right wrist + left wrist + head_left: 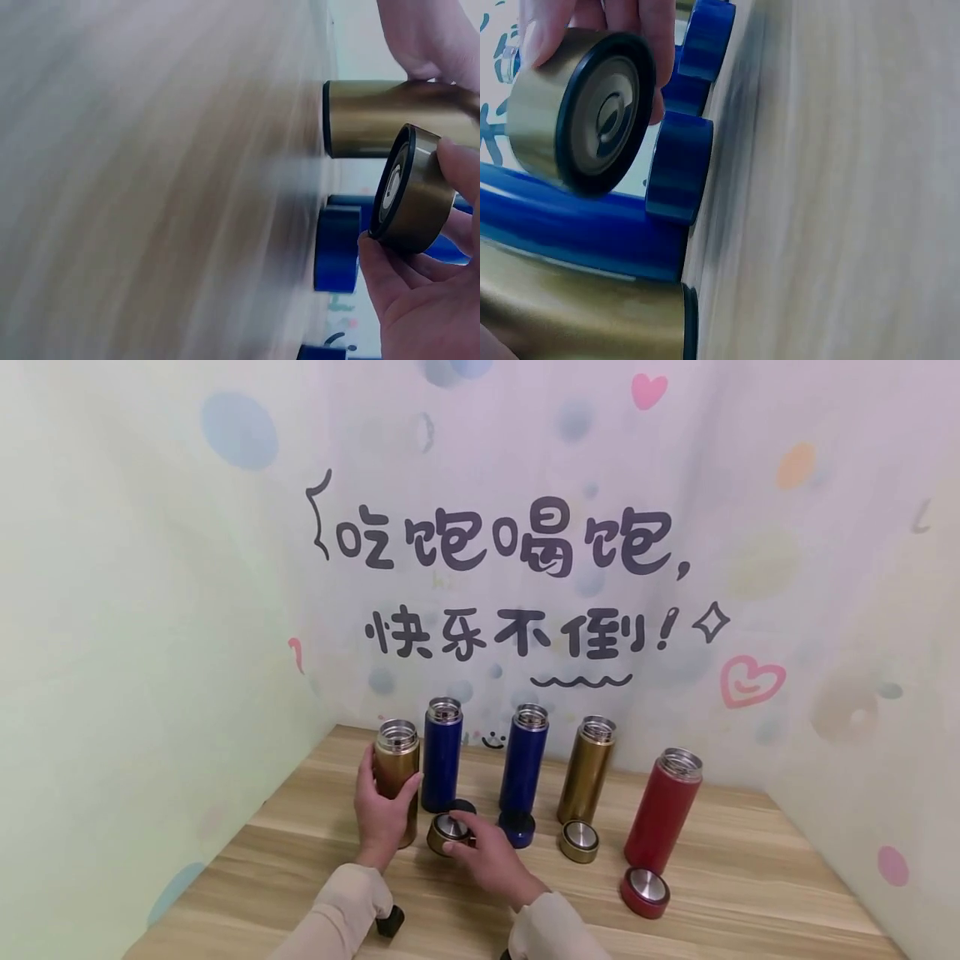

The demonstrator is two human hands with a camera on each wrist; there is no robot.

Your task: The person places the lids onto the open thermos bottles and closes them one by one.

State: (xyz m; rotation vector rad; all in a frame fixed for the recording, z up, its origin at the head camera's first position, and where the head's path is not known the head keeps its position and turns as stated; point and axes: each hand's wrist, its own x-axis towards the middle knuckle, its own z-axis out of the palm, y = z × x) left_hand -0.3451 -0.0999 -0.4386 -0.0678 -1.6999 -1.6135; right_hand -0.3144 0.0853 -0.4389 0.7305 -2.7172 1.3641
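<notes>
My left hand (pixel 380 818) grips an upright, lidless gold bottle (pixel 399 764) at the left end of a row. My right hand (pixel 497 862) holds a gold lid (pixel 424 202) between thumb and fingers, just right of that bottle. The lid is tilted and raised off the table; in the left wrist view its dark-rimmed underside faces the camera. Behind the held lid, a blue lid (pixel 680 169) sits in front of the left blue bottle (pixel 442 760) and is partly hidden in the head view.
Other lidless bottles stand rightward: a blue bottle (pixel 524 764), a gold bottle (pixel 587 772) and a red bottle (pixel 663 814). In front of them lie a blue lid (pixel 517 831), a gold lid (pixel 580 843) and a red lid (pixel 645 895). A printed curtain (pixel 510 435) hangs behind the wooden table (pixel 720 877).
</notes>
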